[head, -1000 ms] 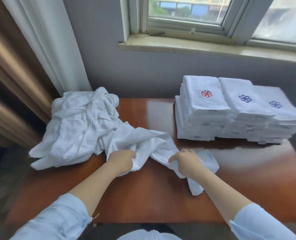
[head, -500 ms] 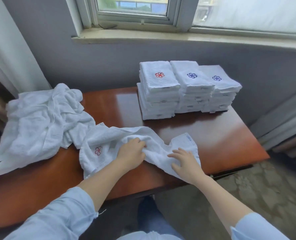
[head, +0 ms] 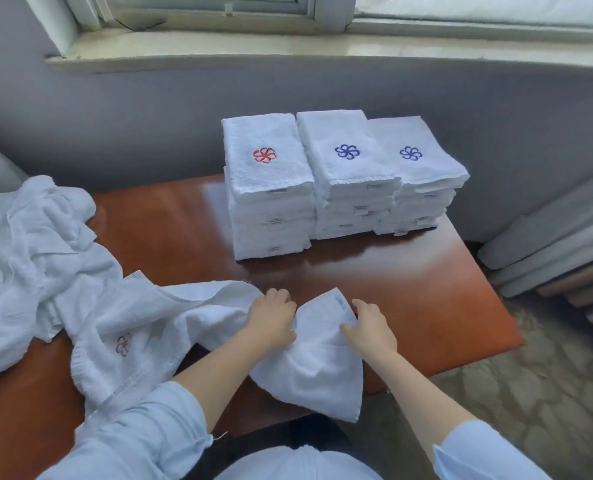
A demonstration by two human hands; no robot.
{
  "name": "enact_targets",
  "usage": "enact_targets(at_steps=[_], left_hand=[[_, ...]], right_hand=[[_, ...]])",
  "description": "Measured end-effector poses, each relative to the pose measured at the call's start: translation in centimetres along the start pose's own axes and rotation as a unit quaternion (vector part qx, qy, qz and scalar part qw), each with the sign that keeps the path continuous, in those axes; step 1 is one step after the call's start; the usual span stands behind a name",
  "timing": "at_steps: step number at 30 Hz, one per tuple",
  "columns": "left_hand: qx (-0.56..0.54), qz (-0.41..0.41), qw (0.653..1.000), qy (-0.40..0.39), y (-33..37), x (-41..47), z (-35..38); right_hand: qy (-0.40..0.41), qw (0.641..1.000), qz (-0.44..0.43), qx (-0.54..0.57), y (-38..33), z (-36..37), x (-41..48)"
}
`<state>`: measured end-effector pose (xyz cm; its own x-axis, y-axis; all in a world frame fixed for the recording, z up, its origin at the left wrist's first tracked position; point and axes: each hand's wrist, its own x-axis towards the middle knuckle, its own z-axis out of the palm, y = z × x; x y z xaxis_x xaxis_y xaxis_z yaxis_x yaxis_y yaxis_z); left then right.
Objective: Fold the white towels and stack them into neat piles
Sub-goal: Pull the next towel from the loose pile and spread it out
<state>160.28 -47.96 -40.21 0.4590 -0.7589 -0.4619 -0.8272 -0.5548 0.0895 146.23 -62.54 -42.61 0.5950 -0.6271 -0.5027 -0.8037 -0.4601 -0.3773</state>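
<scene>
- lowest in the frame, part of the towel in hand (head: pixel 308 372) sags over the near edge of the desk (head: pixel 419 292), just right of centre.
- left grip (head: pixel 270 323) has its fingers curled into a bunched fold at about the towel's mid-length; right grip (head: pixel 371 329) is closed on the corner at the towel's right end, thumb lying on the cloth.
- the towel's long axis runs sideways across the lower frame: from the right grip it trails left, past the left grip, to a flat stretch with a red emblem (head: pixel 123 344) at lower left.
- so most of the loose cloth lies left of both grips, and the left one is nearer to it; spreading the towel likely means that grip sliding leftwards.
- at mid left, the unfolded heap (head: pixel 28 258) touches the towel's far end.
- at upper centre, well apart from the grips, stand three folded stacks (head: pixel 347 188), side by side.
</scene>
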Motion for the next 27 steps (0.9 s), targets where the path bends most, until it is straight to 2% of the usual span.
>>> enact_targets(at_steps=[3, 7, 10, 13, 15, 17, 20, 23, 27], left_hand=[[0.016, -0.030, 0.998, -0.046, 0.8, 2.2, -0.4], [-0.016, -0.059, 0.995, -0.081, 1.0, 3.5, -0.9], [-0.036, -0.073, 0.994, -0.070, 1.0, 4.0, -1.1], [-0.070, -0.085, 0.993, -0.033, 0.7, 4.4, -1.4], [-0.090, -0.080, 0.993, 0.011, 0.8, 4.9, -1.9], [-0.118, -0.066, 0.989, 0.060, 1.6, 5.7, -2.5], [-0.160, -0.036, 0.980, 0.114, 3.8, 7.1, -3.5], [-0.182, -0.007, 0.972, 0.147, 6.1, 8.2, -4.3], [-0.181, 0.003, 0.971, 0.154, 9.1, 9.8, -5.1]], right_hand=[[-0.007, 1.000, -0.001, -0.029, 0.5, -0.5, 2.5], [-0.034, 0.998, -0.006, -0.055, 0.4, -0.9, 4.3], [-0.044, 0.998, -0.009, -0.053, 0.6, -1.0, 4.6], [-0.006, 0.999, -0.016, -0.040, 0.8, -1.8, 4.3], [0.025, 1.000, 0.005, 0.011, 1.5, -2.9, 3.8], [0.053, 0.992, 0.038, 0.108, 2.4, -4.4, 3.2], [0.089, 0.957, 0.079, 0.264, 3.6, -6.9, 2.7], [0.120, 0.938, 0.091, 0.311, 5.2, -9.0, 2.6], [0.150, 0.934, 0.087, 0.312, 8.2, -11.6, 3.9]])
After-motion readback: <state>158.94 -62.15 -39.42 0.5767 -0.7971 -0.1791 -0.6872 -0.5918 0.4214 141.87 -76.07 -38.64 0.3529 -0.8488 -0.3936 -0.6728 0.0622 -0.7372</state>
